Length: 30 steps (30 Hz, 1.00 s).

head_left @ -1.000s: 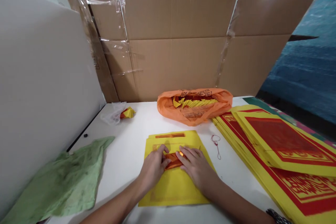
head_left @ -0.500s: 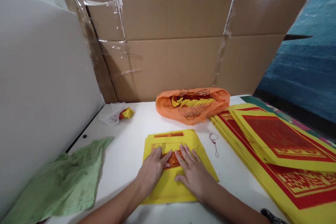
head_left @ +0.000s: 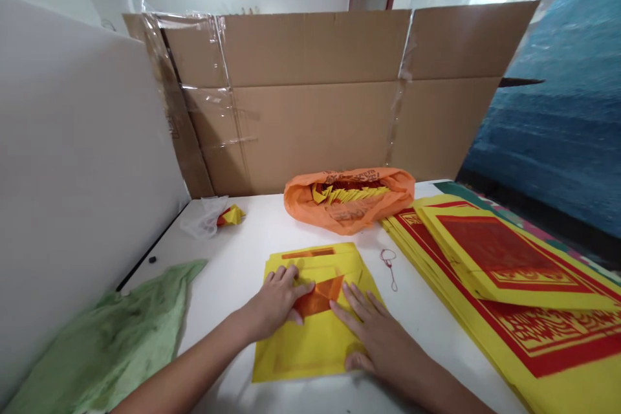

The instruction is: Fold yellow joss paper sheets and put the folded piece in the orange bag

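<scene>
Where white table [head_left: 228, 275] flanks yellow sheets [head_left: 295, 352], the half-curled left hand [head_left: 274, 301] touches orange paper [head_left: 317, 304] atop them, pinch unclear; the open right hand [head_left: 376, 323] meets its edge. More orange shows than earlier.

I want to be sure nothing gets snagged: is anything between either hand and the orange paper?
Nothing visible is. The left hand touches the orange paper, and the right hand has fingertips at its right edge. The yellow paper lies underneath; the red cord lies apart, to the right.
</scene>
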Tool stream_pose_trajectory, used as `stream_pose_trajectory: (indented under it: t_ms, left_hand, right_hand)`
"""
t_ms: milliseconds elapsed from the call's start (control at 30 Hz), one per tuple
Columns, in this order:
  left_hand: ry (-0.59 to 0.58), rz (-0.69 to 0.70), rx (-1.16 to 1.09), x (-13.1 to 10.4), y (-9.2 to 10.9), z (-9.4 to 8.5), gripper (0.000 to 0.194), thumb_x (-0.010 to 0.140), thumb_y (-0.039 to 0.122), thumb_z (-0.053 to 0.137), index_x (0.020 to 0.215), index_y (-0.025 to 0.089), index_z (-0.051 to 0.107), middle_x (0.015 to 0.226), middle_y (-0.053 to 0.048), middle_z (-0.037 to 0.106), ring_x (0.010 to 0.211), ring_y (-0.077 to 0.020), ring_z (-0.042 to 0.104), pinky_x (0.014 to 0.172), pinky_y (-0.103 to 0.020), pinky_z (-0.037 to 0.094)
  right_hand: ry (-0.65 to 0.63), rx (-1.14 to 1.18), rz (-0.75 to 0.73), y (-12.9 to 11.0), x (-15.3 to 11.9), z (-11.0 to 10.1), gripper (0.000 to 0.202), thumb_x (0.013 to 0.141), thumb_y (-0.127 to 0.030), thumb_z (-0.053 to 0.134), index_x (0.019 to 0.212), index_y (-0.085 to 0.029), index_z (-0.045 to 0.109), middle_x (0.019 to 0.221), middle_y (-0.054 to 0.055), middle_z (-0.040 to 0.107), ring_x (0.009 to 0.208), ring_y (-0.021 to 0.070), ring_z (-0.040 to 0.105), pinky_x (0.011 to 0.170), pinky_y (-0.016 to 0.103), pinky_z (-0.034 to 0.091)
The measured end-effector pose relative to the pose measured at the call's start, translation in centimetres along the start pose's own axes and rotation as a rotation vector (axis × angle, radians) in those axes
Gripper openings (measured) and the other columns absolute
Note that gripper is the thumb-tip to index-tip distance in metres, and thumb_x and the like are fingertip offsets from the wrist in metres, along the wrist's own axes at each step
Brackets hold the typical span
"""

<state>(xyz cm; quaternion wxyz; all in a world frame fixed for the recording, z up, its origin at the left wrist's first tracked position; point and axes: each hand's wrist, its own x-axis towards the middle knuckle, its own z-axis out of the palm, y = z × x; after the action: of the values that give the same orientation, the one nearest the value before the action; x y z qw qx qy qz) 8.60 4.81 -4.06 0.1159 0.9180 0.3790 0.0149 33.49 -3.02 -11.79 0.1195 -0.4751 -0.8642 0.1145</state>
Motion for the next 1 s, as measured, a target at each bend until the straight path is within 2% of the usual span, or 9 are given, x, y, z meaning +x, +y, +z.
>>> stream_pose_trajectory:
  t_ms: [133, 233, 333, 400, 467, 600, 700, 833, 1000]
  left_hand:
    - [0.055, -0.091, -0.386, 3.6, 0.2, 0.4, 0.021, 0.085, 0.033, 0.063, 0.098, 0.017, 0.069, 0.093, -0.006, 0.057, 0.083, -0.0219, 0.056, 0.078, -0.033, 0.045]
    - [0.026, -0.169, -0.512, 6.4, 0.3, 1.0, 0.029, 0.07, 0.021, 0.073, 0.098, 0.015, 0.068, 0.075, -0.001, 0.061, 0.066, -0.0186, 0.057, 0.063, -0.028, 0.045]
    - [0.062, -0.155, -0.546, 7.4, 0.8, 0.3, 0.027, 0.07, 0.019, 0.072, 0.096, 0.014, 0.07, 0.071, -0.001, 0.064, 0.064, -0.0184, 0.06, 0.06, -0.027, 0.045]
    - [0.16, -0.109, -0.543, 7.0, 1.2, -0.6, 0.015, 0.077, 0.02, 0.068, 0.091, 0.017, 0.072, 0.079, -0.003, 0.068, 0.075, -0.0195, 0.064, 0.073, -0.03, 0.047]
    - [0.281, 0.004, -0.509, 6.0, 1.3, -1.3, 0.01, 0.084, 0.022, 0.063, 0.083, 0.02, 0.073, 0.085, -0.004, 0.07, 0.088, -0.0207, 0.064, 0.091, -0.035, 0.043]
    - [0.359, 0.228, -0.46, 3.0, 0.1, -0.3, 0.018, 0.092, 0.024, 0.057, 0.081, 0.023, 0.072, 0.092, -0.006, 0.074, 0.11, -0.0231, 0.062, 0.104, -0.041, 0.038]
    - [0.224, 0.264, -0.426, 0.8, -0.6, 1.8, 0.022, 0.092, 0.015, 0.05, 0.092, 0.021, 0.071, 0.113, -0.009, 0.071, 0.123, -0.0221, 0.055, 0.104, -0.039, 0.042]
    - [0.172, 0.167, -0.406, -0.9, 0.8, 3.1, 0.034, 0.092, 0.009, 0.043, 0.116, 0.021, 0.063, 0.134, -0.008, 0.058, 0.129, -0.018, 0.051, 0.108, -0.035, 0.041]
    - [0.183, 0.031, -0.388, -0.7, 2.7, 3.3, 0.027, 0.094, 0.019, 0.053, 0.119, 0.022, 0.061, 0.14, -0.008, 0.053, 0.133, -0.0202, 0.046, 0.112, -0.038, 0.038]
  right_hand:
    - [-0.02, 0.025, 0.055, -0.1, -0.3, 0.8, 0.096, 0.074, -0.061, 0.071, 0.152, -0.027, 0.028, 0.159, 0.017, 0.013, 0.146, 0.0379, 0.013, 0.114, 0.058, 0.024]
    - [0.004, 0.112, 0.054, 0.1, -0.3, 1.3, 0.095, 0.075, -0.06, 0.07, 0.153, -0.031, 0.024, 0.16, 0.015, 0.01, 0.145, 0.0389, 0.01, 0.113, 0.061, 0.023]
    - [0.327, 0.345, 0.21, 0.5, 0.0, 0.7, 0.096, 0.087, -0.048, 0.062, 0.156, -0.027, -0.001, 0.16, 0.016, 0.009, 0.145, 0.0344, 0.017, 0.11, 0.056, 0.032]
    - [0.581, 0.52, 0.315, 0.7, 0.4, -0.5, 0.094, 0.092, -0.04, 0.056, 0.154, -0.024, -0.014, 0.159, 0.018, 0.016, 0.142, 0.0303, 0.029, 0.106, 0.05, 0.042]
    - [0.654, 0.589, 0.276, 0.7, 0.8, -1.9, 0.084, 0.094, -0.034, 0.055, 0.156, -0.025, -0.002, 0.152, 0.017, 0.035, 0.135, 0.0269, 0.044, 0.101, 0.046, 0.047]
    - [0.514, 0.292, -0.219, 0.6, 1.4, -2.5, 0.042, 0.097, -0.015, 0.043, 0.136, -0.025, 0.053, 0.13, 0.007, 0.063, 0.123, 0.0196, 0.057, 0.103, 0.039, 0.048]
    - [0.405, 0.065, -0.489, 0.8, 1.6, -0.7, 0.037, 0.098, -0.012, 0.041, 0.128, -0.021, 0.061, 0.126, 0.006, 0.065, 0.119, 0.0181, 0.06, 0.102, 0.038, 0.049]
    - [0.277, 0.13, -0.482, 1.1, 2.0, 0.4, 0.031, 0.096, -0.017, 0.048, 0.122, -0.023, 0.065, 0.122, 0.004, 0.067, 0.117, 0.017, 0.061, 0.098, 0.036, 0.051]
    - [0.166, 0.493, -0.32, 0.9, 3.1, -1.8, 0.025, 0.088, -0.012, 0.055, 0.102, -0.023, 0.072, 0.1, 0.002, 0.074, 0.092, 0.0139, 0.068, 0.086, 0.029, 0.05]
